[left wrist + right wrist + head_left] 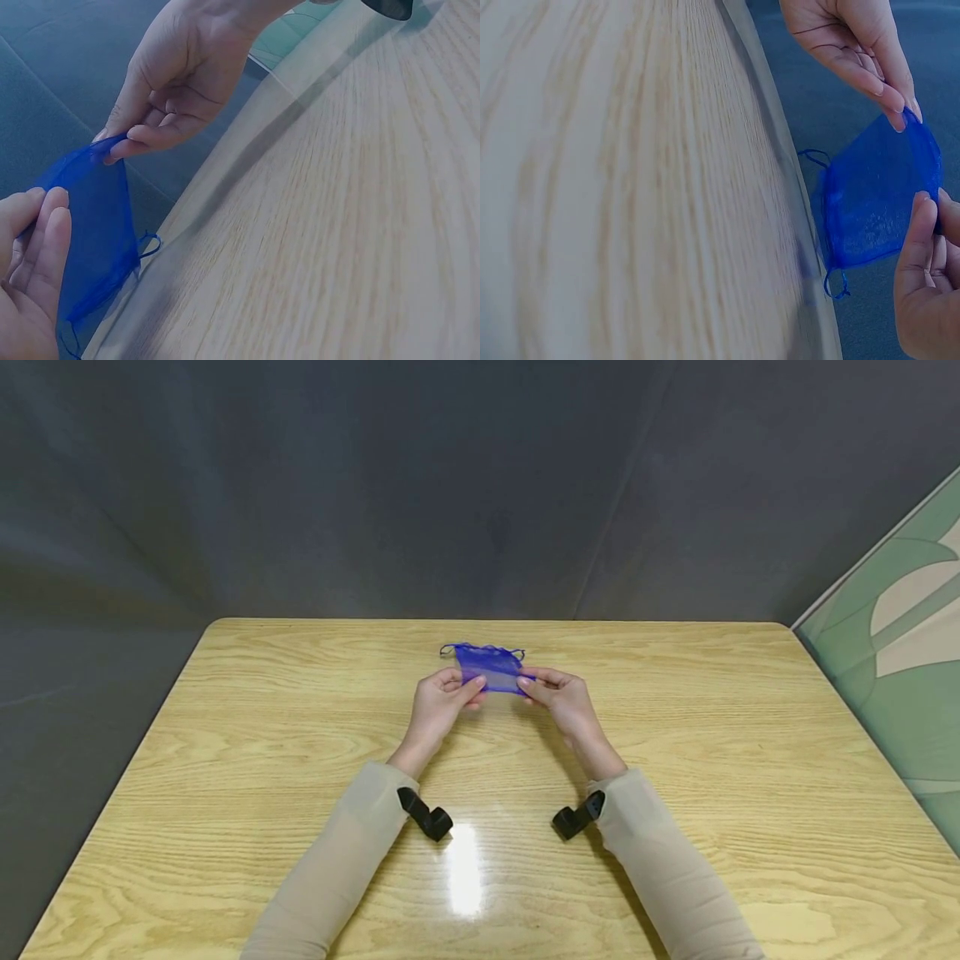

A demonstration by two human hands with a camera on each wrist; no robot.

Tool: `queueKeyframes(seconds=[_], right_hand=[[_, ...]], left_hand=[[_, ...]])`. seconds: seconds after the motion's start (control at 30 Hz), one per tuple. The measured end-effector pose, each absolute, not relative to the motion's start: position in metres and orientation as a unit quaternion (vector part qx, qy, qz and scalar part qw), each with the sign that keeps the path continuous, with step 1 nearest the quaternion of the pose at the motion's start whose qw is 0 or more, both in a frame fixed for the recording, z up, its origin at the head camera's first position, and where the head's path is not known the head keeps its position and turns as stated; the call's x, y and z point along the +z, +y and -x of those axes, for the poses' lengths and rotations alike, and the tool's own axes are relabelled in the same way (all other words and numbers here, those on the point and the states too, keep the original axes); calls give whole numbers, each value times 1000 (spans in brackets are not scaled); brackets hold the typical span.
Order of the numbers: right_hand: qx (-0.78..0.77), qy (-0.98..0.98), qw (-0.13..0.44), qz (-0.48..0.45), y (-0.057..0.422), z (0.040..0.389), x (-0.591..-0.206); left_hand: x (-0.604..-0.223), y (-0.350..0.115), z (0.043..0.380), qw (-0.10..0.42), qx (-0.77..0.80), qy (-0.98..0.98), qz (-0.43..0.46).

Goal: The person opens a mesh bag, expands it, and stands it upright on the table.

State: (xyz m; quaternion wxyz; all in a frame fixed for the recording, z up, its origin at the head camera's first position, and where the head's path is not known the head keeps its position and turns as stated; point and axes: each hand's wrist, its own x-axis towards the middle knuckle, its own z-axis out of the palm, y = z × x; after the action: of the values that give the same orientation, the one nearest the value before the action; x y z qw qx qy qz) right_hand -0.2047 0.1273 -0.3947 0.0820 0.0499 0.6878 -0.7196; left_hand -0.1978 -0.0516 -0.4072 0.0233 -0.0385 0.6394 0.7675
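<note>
Two lower corners of a sheer, deep-blue fabric pouch (pixel 489 662), at the centre of the head view, are held: the left hand (pixel 439 700) pinches the lower-left one between thumb and fingers, the right hand (pixel 567 700) the lower-right one likewise. Thin blue cord loops (pixel 447 650) stick out at the pouch's upper left and upper right. Around it, a pale yellow wood-grain tabletop (pixel 300 735) spans the lower frame; a dark grey cloth backdrop (pixel 450 485) fills the top, and a green-and-cream patterned panel (pixel 915 710) stands at far right.
</note>
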Motion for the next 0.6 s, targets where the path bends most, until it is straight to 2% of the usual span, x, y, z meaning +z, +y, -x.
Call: queueKeyframes(seconds=[0.6], right_hand=[[-713, 696, 60, -65, 127, 203, -397]], left_hand=[[-406, -49, 195, 3, 740, 672, -4]])
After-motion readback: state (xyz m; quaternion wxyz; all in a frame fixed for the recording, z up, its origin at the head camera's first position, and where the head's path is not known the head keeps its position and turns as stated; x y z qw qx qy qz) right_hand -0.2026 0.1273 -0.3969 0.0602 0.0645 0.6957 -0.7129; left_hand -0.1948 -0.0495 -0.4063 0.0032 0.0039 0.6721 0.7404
